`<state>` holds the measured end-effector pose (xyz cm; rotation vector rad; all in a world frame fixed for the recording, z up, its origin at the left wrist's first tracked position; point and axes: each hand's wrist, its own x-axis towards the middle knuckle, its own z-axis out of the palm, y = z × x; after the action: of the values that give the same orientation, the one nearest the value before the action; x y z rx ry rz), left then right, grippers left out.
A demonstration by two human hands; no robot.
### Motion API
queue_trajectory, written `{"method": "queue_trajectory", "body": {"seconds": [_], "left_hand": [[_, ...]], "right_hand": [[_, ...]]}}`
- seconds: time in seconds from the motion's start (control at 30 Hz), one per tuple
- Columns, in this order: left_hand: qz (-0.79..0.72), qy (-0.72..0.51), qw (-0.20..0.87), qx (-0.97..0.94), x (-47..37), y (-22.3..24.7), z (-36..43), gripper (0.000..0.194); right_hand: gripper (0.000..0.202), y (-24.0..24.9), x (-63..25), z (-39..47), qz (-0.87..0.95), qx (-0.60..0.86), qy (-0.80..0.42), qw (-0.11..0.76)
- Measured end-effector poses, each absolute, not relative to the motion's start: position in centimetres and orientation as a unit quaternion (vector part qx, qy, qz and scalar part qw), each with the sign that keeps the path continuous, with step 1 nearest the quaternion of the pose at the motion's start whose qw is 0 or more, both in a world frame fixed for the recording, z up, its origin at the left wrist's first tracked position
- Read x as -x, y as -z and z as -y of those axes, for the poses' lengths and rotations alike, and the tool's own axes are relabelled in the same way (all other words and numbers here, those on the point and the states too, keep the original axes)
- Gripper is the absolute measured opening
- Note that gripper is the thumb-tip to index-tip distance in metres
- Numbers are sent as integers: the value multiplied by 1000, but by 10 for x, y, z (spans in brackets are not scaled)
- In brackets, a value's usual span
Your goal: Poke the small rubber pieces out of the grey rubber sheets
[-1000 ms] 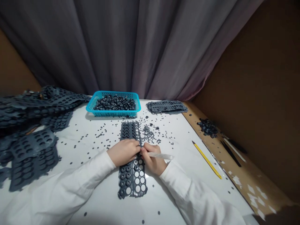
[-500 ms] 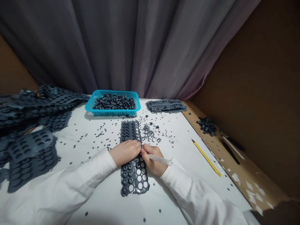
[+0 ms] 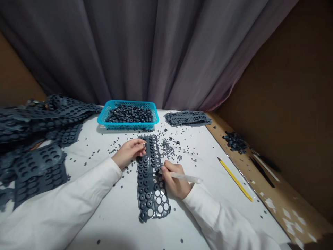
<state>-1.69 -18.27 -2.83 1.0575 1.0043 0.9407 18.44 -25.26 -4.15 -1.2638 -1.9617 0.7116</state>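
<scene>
Your right hand (image 3: 177, 178) is closed around a white tool (image 3: 187, 178), thumb and fingers gathered near its tip, with the back end pointing away over your right sleeve. That tip sits at the right-hand columns of the dark moulded sheet (image 3: 149, 173); your fingers hide whether it touches. Your left hand (image 3: 127, 152) is at the sheet's upper left edge, thumb and fingertips apparently pinching a small dark piece (image 3: 144, 144) (it is too small there to make out its shape).

The sheet lies lengthwise in front of you on the white table (image 3: 114, 211), ring-shaped bumps on its left side, mostly round openings with white showing through on its right. With your left fingers raised at that edge rather than spread flat, I'd judge the sheet poorly pinned: a sideways push from the tool could make it slide or twist. A slip of the tip could nick a ring or run toward your other fingers, since the two hands work near each other. A loose pinch could also drop the piece among the scattered dark discs (image 3: 166, 148) beyond your right hand, where matching colour would make it hard to find.

Farther out, the blue basket (image 3: 127, 124) of dark parts stands behind the sheet, and the yellow pencil (image 3: 235, 179) lies well to your right.
</scene>
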Motion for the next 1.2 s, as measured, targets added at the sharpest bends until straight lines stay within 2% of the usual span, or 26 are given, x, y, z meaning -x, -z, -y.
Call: {"method": "queue_trajectory", "body": {"seconds": [0.07, 0.17, 0.27, 0.37, 0.43, 0.53, 0.6, 0.9, 0.97, 1.07, 1.13, 1.2], "left_hand": [[-445, -384, 722, -365, 16, 29, 183, 11], [-428, -369, 765, -309, 14, 28, 185, 13], [-393, -379, 789, -281, 12, 23, 186, 17], [-377, -362, 790, -321, 9, 18, 186, 13], [-398, -338, 710, -472, 6, 17, 186, 8], [-377, -256, 463, -760, 4, 17, 187, 10], [-323, -193, 335, -864, 4, 18, 187, 15], [-295, -29, 60, -953, -10, 10, 196, 14], [-277, -12, 24, -960, -14, 11, 197, 15], [-259, -15, 25, -965, -14, 18, 194, 12], [-259, -54, 84, -961, -9, 25, 188, 13], [-266, -133, 188, -936, -1, 30, 183, 15]], "right_hand": [[34, 44, -186, 251, 712, 500, -303, 389], [33, 45, -187, 247, 661, 517, -327, 433], [32, 46, -185, 244, 650, 522, -342, 434], [32, 47, -183, 241, 645, 528, -349, 427], [32, 47, -183, 240, 644, 531, -352, 424], [32, 48, -183, 239, 649, 530, -352, 417], [33, 47, -184, 239, 655, 528, -348, 413], [32, 42, -180, 242, 711, 521, -291, 372], [31, 41, -180, 243, 717, 519, -287, 367], [31, 42, -181, 243, 718, 521, -286, 362], [31, 43, -182, 242, 717, 524, -284, 361], [31, 43, -182, 242, 716, 527, -283, 360]]}}
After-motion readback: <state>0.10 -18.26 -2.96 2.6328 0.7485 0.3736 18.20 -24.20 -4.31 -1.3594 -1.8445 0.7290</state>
